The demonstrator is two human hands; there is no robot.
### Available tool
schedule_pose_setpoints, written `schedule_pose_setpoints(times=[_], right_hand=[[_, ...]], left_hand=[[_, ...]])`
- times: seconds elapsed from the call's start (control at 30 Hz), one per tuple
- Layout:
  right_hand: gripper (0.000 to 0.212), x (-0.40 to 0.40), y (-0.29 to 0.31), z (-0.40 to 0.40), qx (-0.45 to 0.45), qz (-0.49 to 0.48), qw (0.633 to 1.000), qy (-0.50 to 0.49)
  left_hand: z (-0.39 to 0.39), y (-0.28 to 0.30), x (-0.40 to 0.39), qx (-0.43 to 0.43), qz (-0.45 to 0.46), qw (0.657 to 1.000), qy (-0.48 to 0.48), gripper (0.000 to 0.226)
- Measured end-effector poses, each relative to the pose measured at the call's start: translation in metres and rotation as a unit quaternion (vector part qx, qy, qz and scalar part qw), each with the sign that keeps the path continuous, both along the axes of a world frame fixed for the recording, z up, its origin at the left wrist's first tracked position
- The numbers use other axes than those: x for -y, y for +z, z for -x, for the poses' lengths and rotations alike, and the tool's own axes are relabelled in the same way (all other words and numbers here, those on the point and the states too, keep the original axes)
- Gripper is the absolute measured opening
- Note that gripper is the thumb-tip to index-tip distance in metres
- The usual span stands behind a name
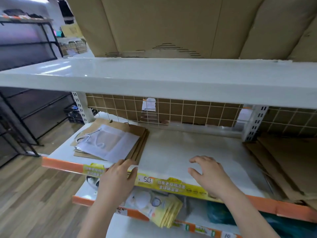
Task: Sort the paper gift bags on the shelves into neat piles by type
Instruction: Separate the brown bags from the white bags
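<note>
The person stands close against a white shelf unit, both arms reaching onto the middle shelf [180,152]. On its left part lies a pile of brown paper bags [137,138], flat, with a white paper bag [109,143] lying on top of them, its twisted cord handle [84,137] trailing off toward the left. The white bag sits a little askew on the brown ones, its near corner reaching toward the shelf's front edge.

The left hand [118,179] is at the near corner of that pile, over the orange and yellow price strip [171,185]; its fingers are bent onto the front edge of the brown bags and the thumb stretches out to the right, so it touches the pile, but whether it truly grips it I cannot tell. The right hand [209,174] hovers or rests low over the bare white middle of the shelf, fingers spread and loosely bent, grasping nothing.

Further right, past the slotted upright [255,122], more large brown bags [283,165] lie flat in a loose spread. Behind the shelf runs a wire grid [188,110]. Large cardboard sheets [171,24] lean on the top shelf. Below, a bundle of yellow printed bags [163,210] sticks out over the lower shelf's front edge. Black racks [25,48] stand off to the left on the wooden floor [34,194]
</note>
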State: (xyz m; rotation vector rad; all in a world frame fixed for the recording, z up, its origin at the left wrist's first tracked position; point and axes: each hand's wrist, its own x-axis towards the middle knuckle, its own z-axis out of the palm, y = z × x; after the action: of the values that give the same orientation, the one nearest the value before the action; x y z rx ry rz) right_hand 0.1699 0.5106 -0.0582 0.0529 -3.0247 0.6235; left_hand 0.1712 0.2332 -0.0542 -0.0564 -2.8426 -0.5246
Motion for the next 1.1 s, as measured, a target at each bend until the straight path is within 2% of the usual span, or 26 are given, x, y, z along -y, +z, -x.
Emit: schedule_pose_setpoints(times=[0.1,0.57,0.83,1.0,1.1], right_hand=[[0.036,0.009,-0.001,0.022,0.001,-0.007,1.0,0.012],[0.034,0.066,-0.018,0.093,0.043,-0.006,0.998,0.042],[0.034,0.123,-0.042,0.111,0.071,0.016,0.997,-0.015],[0.034,0.154,-0.053,0.118,0.082,0.031,0.994,-0.058],[0.035,0.17,-0.056,0.12,0.079,0.037,0.992,-0.087]], left_hand=[[0.015,0.002,0.009,-0.005,-0.01,1.0,0.004,0.021],[0.075,-0.016,0.077,0.033,0.039,0.996,0.07,0.037],[0.137,-0.037,0.146,0.122,0.098,0.981,0.112,0.074],[0.184,-0.049,0.179,0.15,0.042,0.982,0.108,0.082],[0.202,-0.056,0.185,0.159,0.049,0.979,0.121,0.09]])
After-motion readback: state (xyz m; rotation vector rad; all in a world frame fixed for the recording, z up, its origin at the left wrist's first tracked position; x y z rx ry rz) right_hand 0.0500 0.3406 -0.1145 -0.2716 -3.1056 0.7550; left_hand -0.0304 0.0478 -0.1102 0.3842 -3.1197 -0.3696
